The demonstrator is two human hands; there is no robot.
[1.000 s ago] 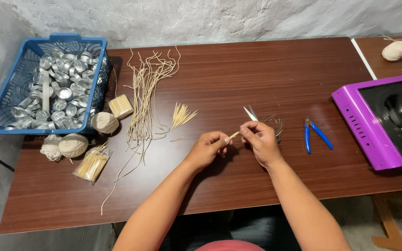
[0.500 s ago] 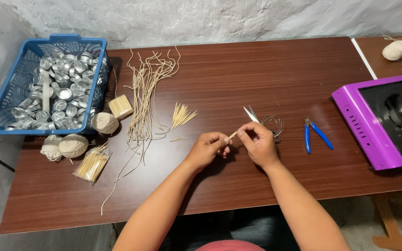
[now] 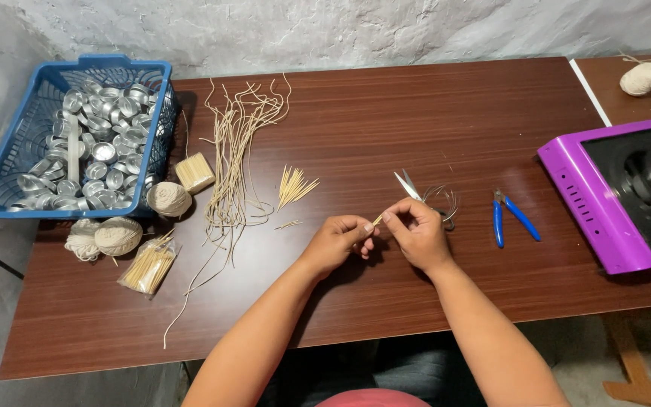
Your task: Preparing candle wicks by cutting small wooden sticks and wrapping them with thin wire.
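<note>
A: Barely any shift since the earlier frames. Both hands sit at the same spot over the worktop point(image 3: 416, 113), fingertips a shade tighter together.

B: Grip now?

A: Left hand point(image 3: 338, 241) and right hand point(image 3: 418, 235) meet at mid-worktop. Fingers of both are pinched closed on one thin pale stick point(image 3: 377, 220); only a short bit of it shows between the fingertips. Whether anything is wound on it, cannot tell.

B: Risk?

A: Judgement only: stick is slim, so too hard a pinch or a twist could snap it, or it could slip and drop among the loose bits. Scissors point(image 3: 410, 185) lie just beyond the right knuckles, blades pointing towards the hands; a careless reach could catch them. Blue-handled pliers point(image 3: 512, 218) sit near, to the right.

B: Further out?

A: Small fan of sticks point(image 3: 293, 185), then long pale strands point(image 3: 236, 143) trailing toward the near edge; a sleeve or forearm could drag them off. Left side: bagged sticks point(image 3: 147, 265), twine balls point(image 3: 118, 235), blue basket point(image 3: 9, 162) of metal cups. Purple machine point(image 3: 578, 188) far right.
</note>
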